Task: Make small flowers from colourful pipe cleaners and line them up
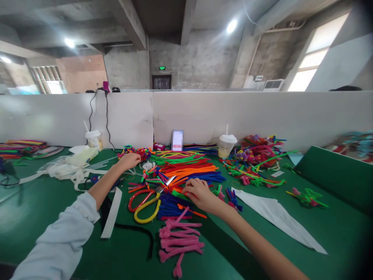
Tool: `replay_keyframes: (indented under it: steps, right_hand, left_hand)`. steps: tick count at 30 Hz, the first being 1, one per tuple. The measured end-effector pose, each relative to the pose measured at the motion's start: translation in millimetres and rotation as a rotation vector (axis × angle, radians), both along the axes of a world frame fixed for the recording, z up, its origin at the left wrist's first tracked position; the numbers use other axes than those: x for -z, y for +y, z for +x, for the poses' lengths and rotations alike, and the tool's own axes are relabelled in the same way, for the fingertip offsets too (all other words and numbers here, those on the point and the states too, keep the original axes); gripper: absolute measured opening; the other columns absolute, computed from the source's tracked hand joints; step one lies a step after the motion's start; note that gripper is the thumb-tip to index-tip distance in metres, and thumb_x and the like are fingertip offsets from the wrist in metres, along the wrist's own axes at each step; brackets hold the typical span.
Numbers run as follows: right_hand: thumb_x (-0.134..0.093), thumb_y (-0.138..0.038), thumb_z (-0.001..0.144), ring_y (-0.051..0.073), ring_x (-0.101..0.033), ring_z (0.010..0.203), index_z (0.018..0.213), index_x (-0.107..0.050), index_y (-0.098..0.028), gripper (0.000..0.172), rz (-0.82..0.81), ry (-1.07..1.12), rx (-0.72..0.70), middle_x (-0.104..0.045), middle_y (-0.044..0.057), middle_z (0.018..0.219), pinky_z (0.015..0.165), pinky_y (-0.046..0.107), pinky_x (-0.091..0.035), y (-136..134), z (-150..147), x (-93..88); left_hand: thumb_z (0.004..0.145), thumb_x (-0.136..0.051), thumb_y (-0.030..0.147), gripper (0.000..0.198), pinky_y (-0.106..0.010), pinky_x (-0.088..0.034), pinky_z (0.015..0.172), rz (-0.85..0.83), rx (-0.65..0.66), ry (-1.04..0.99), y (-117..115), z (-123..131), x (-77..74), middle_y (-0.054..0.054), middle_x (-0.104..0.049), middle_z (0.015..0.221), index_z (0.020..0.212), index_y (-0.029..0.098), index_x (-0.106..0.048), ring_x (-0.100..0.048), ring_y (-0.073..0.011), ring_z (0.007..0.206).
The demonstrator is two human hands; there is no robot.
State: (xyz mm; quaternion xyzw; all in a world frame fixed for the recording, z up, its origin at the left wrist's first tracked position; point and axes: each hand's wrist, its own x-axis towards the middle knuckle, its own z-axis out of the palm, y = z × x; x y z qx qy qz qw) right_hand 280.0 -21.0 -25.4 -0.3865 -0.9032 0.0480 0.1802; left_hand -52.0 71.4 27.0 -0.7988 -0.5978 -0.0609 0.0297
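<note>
My left hand point(130, 160) reaches far forward and closes on a bundle of multicoloured pipe-cleaner pieces point(140, 152) at the back of the green table point(58, 202). My right hand point(197, 191) rests curled on the pile of orange, green and blue pipe cleaners point(186, 169), fingertips pinching at an orange one. Red and yellow handled scissors point(145, 202) lie between my arms. A bunch of pink bent pipe cleaners point(179, 239) lies near the front, with dark blue ones point(170, 206) just behind.
Two lidded drink cups with straws point(227, 145) point(93, 139) stand at the back by the white partition point(221, 112). A tangled heap of finished coloured pieces point(256, 155) lies right, white paper point(276, 216) in front of it. Plastic bags point(70, 165) and white strips lie left.
</note>
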Motion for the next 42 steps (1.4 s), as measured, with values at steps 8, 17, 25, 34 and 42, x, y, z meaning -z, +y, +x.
replay_keyframes:
  steps: [8, 17, 25, 34, 42]
  right_hand:
    - [-0.041, -0.014, 0.083, 0.018, -0.044, 0.088, 0.087, -0.062, -0.024, 0.023, -0.013, 0.019, 0.009, -0.055, 0.004, 0.093, 0.077, 0.035, -0.032, 0.0, 3.9, -0.9]
    - [-0.041, -0.014, 0.084, 0.018, -0.049, 0.086, 0.087, -0.061, -0.022, 0.022, -0.014, 0.060, -0.064, -0.056, 0.005, 0.091, 0.073, 0.033, -0.039, 1.5, 3.1, 0.6]
    - [-0.035, -0.016, 0.087, 0.020, -0.050, 0.095, 0.111, -0.050, -0.017, 0.028, 0.353, 0.333, -0.021, -0.057, 0.010, 0.102, 0.081, 0.036, -0.041, -10.4, -14.5, -13.5]
    - [-0.044, -0.025, 0.085, 0.025, -0.046, 0.100, 0.120, -0.046, -0.017, 0.036, 0.515, 0.108, 0.076, -0.056, 0.012, 0.105, 0.093, 0.045, -0.026, -28.9, -54.3, -17.7]
    - [-0.039, -0.022, 0.087, 0.021, -0.047, 0.085, 0.096, -0.055, -0.019, 0.019, 0.291, 0.218, -0.069, -0.057, 0.008, 0.088, 0.080, 0.037, -0.035, -26.2, -50.2, -22.4]
  left_hand:
    - [0.077, -0.043, 0.035, 0.030, -0.021, -0.033, 0.053, -0.177, 0.161, 0.042, -19.7, 36.1, -4.8, -0.002, -0.063, 0.067, 0.071, 0.017, -0.066, -0.055, -0.0146, 0.062]
    - [0.072, -0.046, 0.020, 0.018, -0.022, -0.037, 0.059, -0.059, 0.316, 0.180, -60.9, 52.1, -5.1, -0.007, -0.056, 0.090, 0.075, 0.018, -0.063, -0.052, -0.0172, 0.080]
    - [0.079, -0.039, 0.024, 0.014, -0.022, -0.035, 0.058, -0.248, 0.332, -0.216, -80.7, 75.2, -25.5, 0.000, -0.056, 0.069, 0.078, 0.017, -0.052, -0.051, -0.0133, 0.064]
    - [0.074, -0.043, 0.021, 0.011, -0.021, -0.033, 0.051, -0.456, 0.276, -0.761, -106.0, 111.9, -7.5, 0.006, -0.050, 0.056, 0.083, 0.018, -0.039, -0.046, -0.0108, 0.053]
    - [0.079, -0.045, 0.031, 0.032, -0.024, -0.039, 0.058, -0.536, 0.255, -1.051, -113.1, 110.3, -4.4, 0.005, -0.050, 0.063, 0.106, 0.018, -0.037, -0.051, -0.0113, 0.058]
